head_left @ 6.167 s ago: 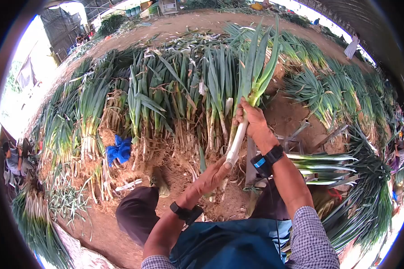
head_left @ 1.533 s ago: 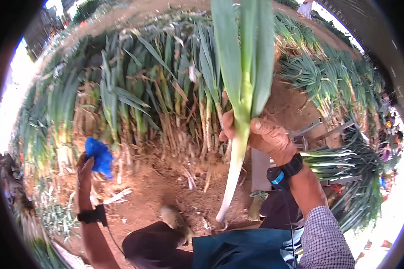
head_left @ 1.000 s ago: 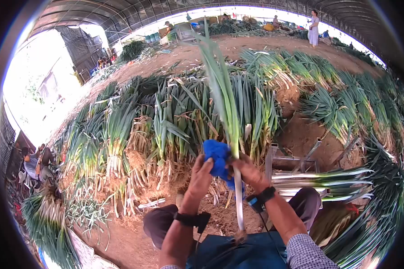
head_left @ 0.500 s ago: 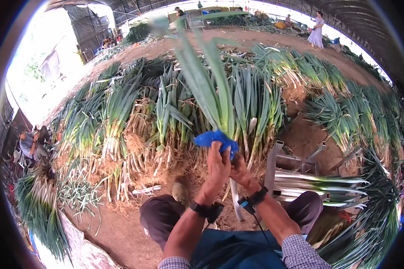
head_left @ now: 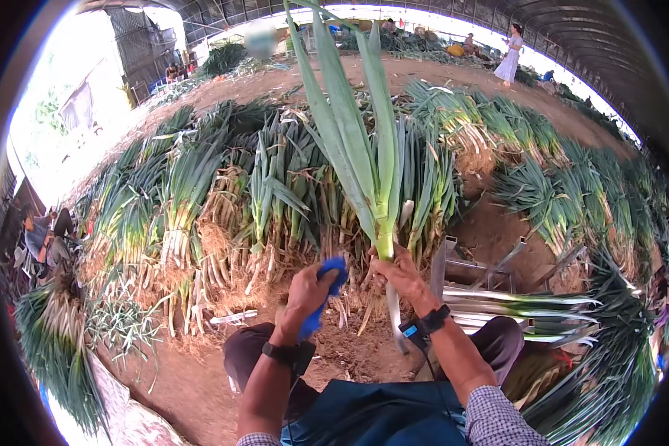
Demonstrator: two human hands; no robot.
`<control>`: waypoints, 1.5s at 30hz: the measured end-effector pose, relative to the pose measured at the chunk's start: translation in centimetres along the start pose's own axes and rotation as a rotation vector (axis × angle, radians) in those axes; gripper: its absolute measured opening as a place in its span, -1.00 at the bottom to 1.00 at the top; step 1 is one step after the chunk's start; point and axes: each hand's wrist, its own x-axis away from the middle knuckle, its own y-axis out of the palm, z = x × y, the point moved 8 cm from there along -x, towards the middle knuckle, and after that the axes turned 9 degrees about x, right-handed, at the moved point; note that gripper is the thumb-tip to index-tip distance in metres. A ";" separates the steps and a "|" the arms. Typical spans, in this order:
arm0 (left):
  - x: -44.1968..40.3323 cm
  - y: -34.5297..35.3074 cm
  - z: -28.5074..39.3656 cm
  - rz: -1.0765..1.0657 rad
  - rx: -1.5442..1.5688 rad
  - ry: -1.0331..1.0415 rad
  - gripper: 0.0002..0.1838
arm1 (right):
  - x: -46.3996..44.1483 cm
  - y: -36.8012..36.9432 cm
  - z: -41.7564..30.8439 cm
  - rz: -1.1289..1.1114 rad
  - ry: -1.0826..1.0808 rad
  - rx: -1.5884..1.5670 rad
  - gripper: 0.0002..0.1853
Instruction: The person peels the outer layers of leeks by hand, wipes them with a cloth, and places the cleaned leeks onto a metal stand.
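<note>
A large leek (head_left: 383, 215) stands upright in front of me, its green leaves fanned out at the top and its white stem pointing down. My right hand (head_left: 403, 276) is closed round the upper part of the white stem. To the left of the leek, and apart from it, my left hand (head_left: 306, 291) grips a crumpled blue cloth (head_left: 327, 288). The stem's lower end hangs above the ground between my knees.
Bundled leeks (head_left: 275, 178) with roots stand in a row ahead. White-stemmed leeks (head_left: 513, 305) lie on a metal frame (head_left: 438, 266) at right, beside a green pile (head_left: 609, 334). A person (head_left: 37, 236) sits at far left; another (head_left: 509, 56) stands at the back.
Half a second ago both hands were together at the leek with the blue cloth against it. My left hand has moved down and left with the cloth, while my right hand still holds the leek.
</note>
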 end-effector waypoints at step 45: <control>-0.7 2.4 3.3 0.018 0.199 0.191 -0.67 | 2.7 0.7 1.9 -0.036 0.161 -0.040 -0.84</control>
